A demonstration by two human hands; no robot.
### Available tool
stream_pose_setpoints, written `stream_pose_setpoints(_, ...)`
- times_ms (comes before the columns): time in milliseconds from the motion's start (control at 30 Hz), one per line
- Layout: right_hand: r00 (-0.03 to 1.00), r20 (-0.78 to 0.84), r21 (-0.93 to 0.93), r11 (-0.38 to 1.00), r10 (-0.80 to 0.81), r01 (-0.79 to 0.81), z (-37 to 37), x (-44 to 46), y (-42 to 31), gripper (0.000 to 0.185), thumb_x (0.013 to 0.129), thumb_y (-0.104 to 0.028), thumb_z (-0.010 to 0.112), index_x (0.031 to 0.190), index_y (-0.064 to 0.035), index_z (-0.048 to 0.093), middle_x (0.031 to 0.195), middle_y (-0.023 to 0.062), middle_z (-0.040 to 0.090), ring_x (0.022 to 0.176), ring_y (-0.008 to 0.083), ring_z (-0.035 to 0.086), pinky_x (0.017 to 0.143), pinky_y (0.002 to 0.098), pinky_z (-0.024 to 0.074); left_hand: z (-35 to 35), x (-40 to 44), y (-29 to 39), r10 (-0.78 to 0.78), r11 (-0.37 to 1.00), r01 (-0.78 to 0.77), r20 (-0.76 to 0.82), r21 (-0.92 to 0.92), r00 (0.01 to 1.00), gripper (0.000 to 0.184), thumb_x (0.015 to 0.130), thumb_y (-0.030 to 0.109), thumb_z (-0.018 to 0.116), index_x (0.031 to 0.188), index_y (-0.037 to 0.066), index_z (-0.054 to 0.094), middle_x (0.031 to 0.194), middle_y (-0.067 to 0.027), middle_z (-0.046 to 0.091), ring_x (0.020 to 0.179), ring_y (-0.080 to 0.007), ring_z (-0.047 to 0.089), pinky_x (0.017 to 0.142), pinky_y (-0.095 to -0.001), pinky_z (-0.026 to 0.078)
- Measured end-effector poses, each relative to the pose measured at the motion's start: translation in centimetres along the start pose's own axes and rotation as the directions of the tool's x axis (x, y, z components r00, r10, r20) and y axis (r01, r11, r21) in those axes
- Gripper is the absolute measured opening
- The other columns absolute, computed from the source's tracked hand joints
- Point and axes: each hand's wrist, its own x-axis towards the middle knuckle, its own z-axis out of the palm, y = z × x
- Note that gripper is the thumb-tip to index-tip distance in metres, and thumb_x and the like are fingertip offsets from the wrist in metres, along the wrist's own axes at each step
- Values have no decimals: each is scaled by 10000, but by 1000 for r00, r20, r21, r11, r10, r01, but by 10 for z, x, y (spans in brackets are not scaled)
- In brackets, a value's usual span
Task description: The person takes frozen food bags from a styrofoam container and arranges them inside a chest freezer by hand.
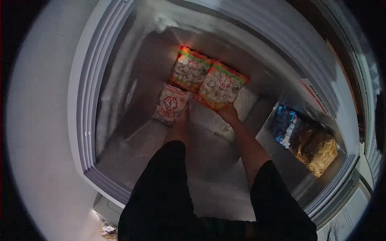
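Both arms reach down into a chest freezer (140,156). At the right edge of a small clear bag with red print (168,103), my left hand (181,115) is closed on it, its fingers partly hidden. My right hand (228,113) grips the lower edge of an orange-edged bag of pale frozen pieces (222,84); the fingertips are hidden by the bag. Touching that bag on its left lies a similar orange-edged bag (189,69). Under and beside my right hand is a pale, frosty surface or packet (219,125), too dim to make out.
On the raised step at the right lie a woven basket-like item (319,154) and blue-and-white packets (286,125). A label with red and black print (315,96) is on the right wall. Frost lines the far wall. The freezer's ridged white rim (82,132) surrounds the opening.
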Motion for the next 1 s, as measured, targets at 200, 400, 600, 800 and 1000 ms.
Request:
stream_pose_setpoints(200, 942, 203, -29, 963, 268, -268, -13, -7, -8, 475, 727, -380, 575, 1052, -38, 520, 1035, 158, 526, 958, 247, 513, 812, 336, 395, -5, -3, 25, 34, 999, -34, 3, -29, 999, 597, 801, 288, 502, 1307, 158, 214, 1361, -97, 133, 1249, -294, 153, 955, -521, 203)
stream_pose_setpoints(400, 973, 141, 40, 981, 183, -191, -7, -19, 12, 613, 780, -377, 534, 1200, 23, 337, 1153, 181, 451, 1079, 284, 435, 886, 351, 359, 8, -11, 47, 38, 998, -36, 31, -61, 999, 599, 799, 281, 505, 1307, 160, 214, 1363, -99, 128, 1251, -295, 147, 957, -526, 193)
stream_pose_setpoints(600, 958, 158, 111, 960, 239, -257, -9, -28, 3, 545, 800, -280, 513, 1206, 26, 317, 1162, 193, 447, 1062, 280, 461, 848, 344, 394, 33, -21, 53, 29, 997, -23, 72, -76, 997, 601, 796, 275, 509, 1308, 162, 215, 1365, -100, 124, 1252, -295, 142, 958, -530, 182)
stream_pose_setpoints(800, 993, -19, 119, 987, 112, -109, 4, -27, 14, 512, 792, -252, 497, 1170, 53, 335, 1109, 210, 484, 994, 308, 506, 824, 351, 407, 33, -22, 45, 37, 996, -32, 70, -78, 997, 603, 794, 268, 513, 1308, 163, 215, 1367, -102, 119, 1254, -296, 137, 960, -535, 171)
stream_pose_setpoints(1000, 994, -12, 49, 993, 108, -108, -10, -33, -10, 484, 798, -272, 474, 1139, 58, 378, 1080, 212, 503, 982, 324, 508, 809, 363, 410, 38, -27, 45, 53, 995, -47, 67, -86, 996, 605, 792, 262, 516, 1308, 165, 215, 1369, -104, 114, 1256, -297, 132, 962, -539, 160)
